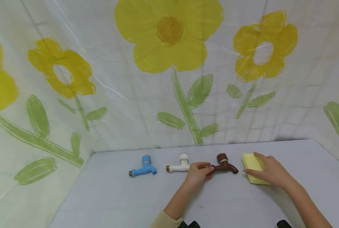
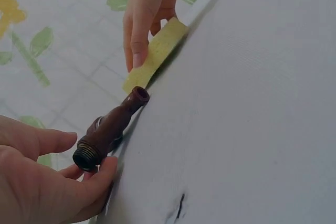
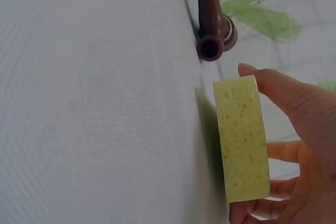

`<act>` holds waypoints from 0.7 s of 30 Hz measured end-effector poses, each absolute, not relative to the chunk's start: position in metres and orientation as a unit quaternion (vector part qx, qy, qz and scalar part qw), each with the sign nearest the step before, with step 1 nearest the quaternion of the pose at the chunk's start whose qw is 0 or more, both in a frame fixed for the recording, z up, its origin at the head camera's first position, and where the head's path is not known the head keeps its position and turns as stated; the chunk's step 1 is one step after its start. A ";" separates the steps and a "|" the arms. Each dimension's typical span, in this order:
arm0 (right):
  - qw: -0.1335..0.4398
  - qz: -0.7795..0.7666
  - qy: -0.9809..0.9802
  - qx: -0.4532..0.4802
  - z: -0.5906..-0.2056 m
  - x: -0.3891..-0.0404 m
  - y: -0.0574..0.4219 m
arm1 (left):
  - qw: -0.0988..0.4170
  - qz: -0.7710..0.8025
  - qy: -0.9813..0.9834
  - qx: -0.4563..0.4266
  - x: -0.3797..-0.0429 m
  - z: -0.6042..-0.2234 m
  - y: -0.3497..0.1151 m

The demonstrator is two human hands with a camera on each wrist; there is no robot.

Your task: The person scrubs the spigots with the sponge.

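Observation:
My left hand (image 1: 197, 176) is at the threaded end of a brown faucet (image 1: 226, 167), its thumb and fingers on either side of that end. In the left wrist view the brass-coloured thread of the faucet (image 2: 107, 124) sits between thumb and fingers, with the spout pointing away. My right hand (image 1: 274, 171) grips a yellow sponge (image 1: 254, 167), thumb along one edge and fingers along the opposite one. Seen from the right wrist, the porous side of the sponge (image 3: 242, 140) faces the camera, close over the table with a shadow beside it.
A white faucet (image 1: 180, 165) lies just left of my left hand, partly behind it. Farther left is a blue faucet (image 1: 143, 167). All are on a white-covered table (image 1: 109, 190). Behind its back edge hangs a curtain (image 1: 123, 104) printed with yellow flowers.

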State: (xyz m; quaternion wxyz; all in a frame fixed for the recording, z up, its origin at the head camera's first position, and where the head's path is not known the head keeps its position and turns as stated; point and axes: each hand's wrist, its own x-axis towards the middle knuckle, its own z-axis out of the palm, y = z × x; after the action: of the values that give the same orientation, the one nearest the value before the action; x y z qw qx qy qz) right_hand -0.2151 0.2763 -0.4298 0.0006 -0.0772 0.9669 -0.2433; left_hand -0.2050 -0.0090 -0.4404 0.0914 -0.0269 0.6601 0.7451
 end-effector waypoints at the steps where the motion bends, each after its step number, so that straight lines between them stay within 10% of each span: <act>1: 0.001 -0.243 0.967 -0.077 -0.429 -0.215 0.277 | 0.093 0.749 0.655 -0.029 -0.205 -0.440 -0.008; 21: -0.018 -0.255 0.963 -0.084 -0.417 -0.214 0.276 | 0.131 0.776 0.614 -0.053 -0.212 -0.436 -0.003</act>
State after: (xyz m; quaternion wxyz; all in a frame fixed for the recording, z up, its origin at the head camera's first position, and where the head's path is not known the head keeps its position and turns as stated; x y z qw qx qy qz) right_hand -0.2142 0.2757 -0.4165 -0.0184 -0.0838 0.9632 -0.2547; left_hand -0.2124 -0.0027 -0.4361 0.1314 -0.0526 0.6141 0.7765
